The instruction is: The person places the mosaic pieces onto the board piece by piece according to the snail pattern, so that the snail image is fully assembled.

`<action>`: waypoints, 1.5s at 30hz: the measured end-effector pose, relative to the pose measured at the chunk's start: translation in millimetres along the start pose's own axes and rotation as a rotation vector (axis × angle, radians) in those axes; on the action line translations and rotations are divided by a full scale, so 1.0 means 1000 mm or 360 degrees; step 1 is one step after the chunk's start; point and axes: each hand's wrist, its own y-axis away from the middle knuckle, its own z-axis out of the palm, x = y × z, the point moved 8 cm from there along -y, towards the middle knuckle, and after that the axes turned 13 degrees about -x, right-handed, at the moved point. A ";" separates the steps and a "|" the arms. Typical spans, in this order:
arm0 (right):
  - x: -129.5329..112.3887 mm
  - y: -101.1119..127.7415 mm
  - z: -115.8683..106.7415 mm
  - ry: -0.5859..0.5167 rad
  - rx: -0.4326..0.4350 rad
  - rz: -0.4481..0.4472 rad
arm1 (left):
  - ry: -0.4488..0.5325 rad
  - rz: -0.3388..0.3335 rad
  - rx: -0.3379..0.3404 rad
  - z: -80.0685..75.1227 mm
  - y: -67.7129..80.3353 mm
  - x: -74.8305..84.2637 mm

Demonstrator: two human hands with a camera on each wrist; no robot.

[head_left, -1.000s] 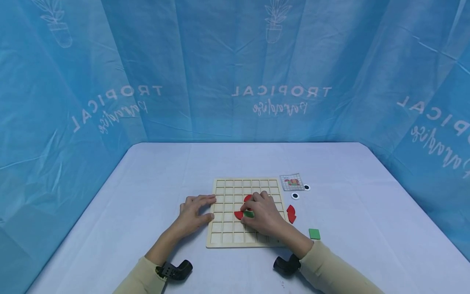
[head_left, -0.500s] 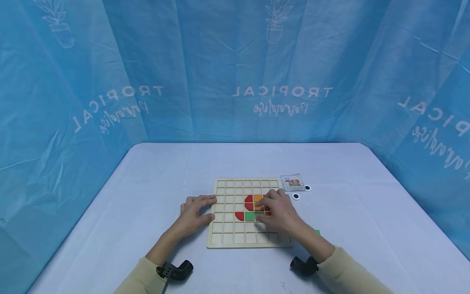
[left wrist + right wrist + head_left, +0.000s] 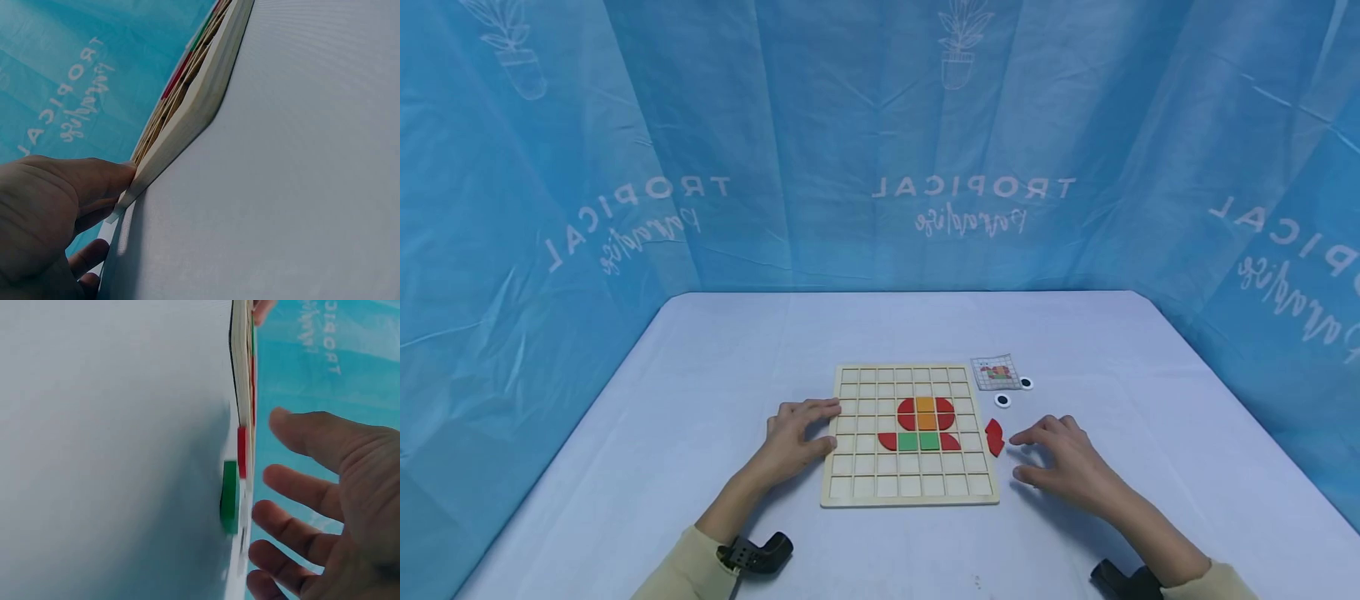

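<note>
Blue printed backdrop point(image 3: 880, 142), white table point(image 3: 722, 358)

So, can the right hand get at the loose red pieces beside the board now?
Probably yes: the right hand hovers open just right of the red pieces, which lie on the table beside the board, with nothing between them.
</note>
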 end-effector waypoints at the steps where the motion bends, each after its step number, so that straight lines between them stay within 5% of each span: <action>1: 0.004 0.002 0.001 0.0007 -0.0013 0.0022 | 0.0001 0.0001 0.0000 0.000 0.000 0.000; 11: 0.027 0.013 0.006 0.0025 -0.0098 0.0096 | -0.0001 -0.0009 0.0009 0.002 -0.002 -0.004; 30: 0.027 0.014 0.006 0.0021 -0.0063 0.0032 | 0.0001 0.0014 0.0009 0.001 0.000 -0.003; 45: -0.063 -0.032 0.005 -0.0011 0.0073 -0.0274 | -0.0019 0.0047 0.0025 -0.002 0.002 0.002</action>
